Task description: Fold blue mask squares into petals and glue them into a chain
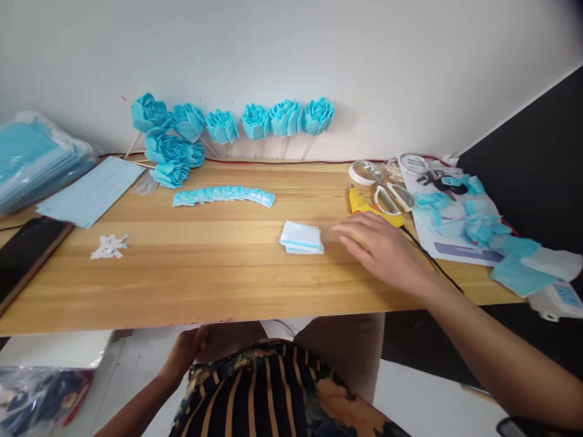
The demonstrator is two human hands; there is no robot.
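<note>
As the right hand point(382, 248) hovers over the table point(178, 275), its fingers are loosely extended with nothing visible in them, just right of the white-and-blue stack point(301, 237). The left hand point(189, 346) sits low by the lap, its fingers partly hidden; whether it grips anything cannot be told. For clean handling, a light pinch at one corner should part a single layer and leave the stack square, with the wrist best kept clear of the glue gun point(361, 201) and its cord, in case the nozzle is hot.

By count: one stack, one glue gun, one pair of scissors point(388, 200), one phone point(25, 262) and one bag point(28, 165) of blue sheets. Six blue flowers point(256, 121) lean along the wall; at least two more lie heaped before them. Folded pieces point(223, 195) in a curved row overlap too closely to number, as do the white scraps point(109, 246).
</note>
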